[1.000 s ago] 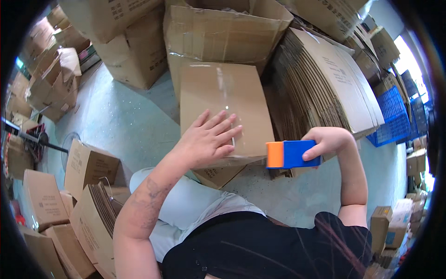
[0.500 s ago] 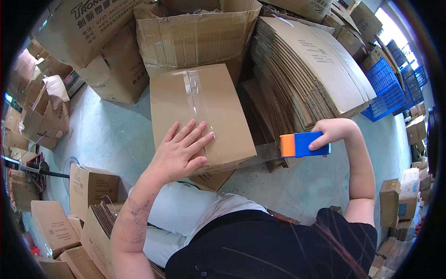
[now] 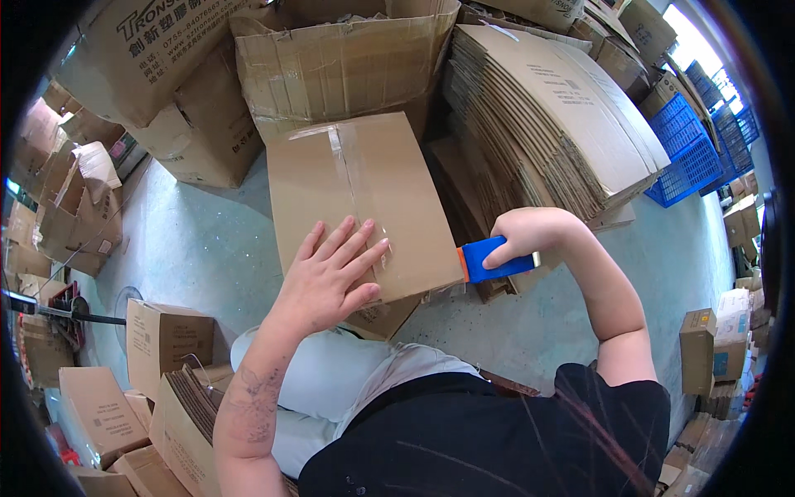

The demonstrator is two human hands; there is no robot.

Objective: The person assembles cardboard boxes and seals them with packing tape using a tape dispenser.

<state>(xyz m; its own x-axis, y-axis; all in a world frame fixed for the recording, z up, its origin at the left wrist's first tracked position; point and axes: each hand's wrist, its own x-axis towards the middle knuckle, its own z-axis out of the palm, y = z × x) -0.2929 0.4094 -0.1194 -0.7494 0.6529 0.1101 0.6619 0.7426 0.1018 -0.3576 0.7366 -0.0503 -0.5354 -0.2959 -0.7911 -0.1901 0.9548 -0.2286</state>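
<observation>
A closed brown cardboard box (image 3: 364, 178) stands before me, with clear tape along its top seam. My left hand (image 3: 331, 277) lies on the near part of its top, fingers spread. My right hand (image 3: 526, 236) is wrapped round a blue tape dispenser (image 3: 497, 263) with an orange front end. That end touches or nearly touches the box's near right corner. Tape along the box's near edge is hard to make out.
A tall stack of flattened cartons (image 3: 563, 108) leans right of the box. Behind it stands a large open carton (image 3: 331, 74). Blue plastic crates (image 3: 683, 153) are at the far right. Smaller boxes (image 3: 166, 340) crowd the left, on a pale floor (image 3: 224, 224).
My right hand has brought the tape dispenser left, up to the box's corner; the stretch of tape between them has shortened. My left hand stays on the box top.
</observation>
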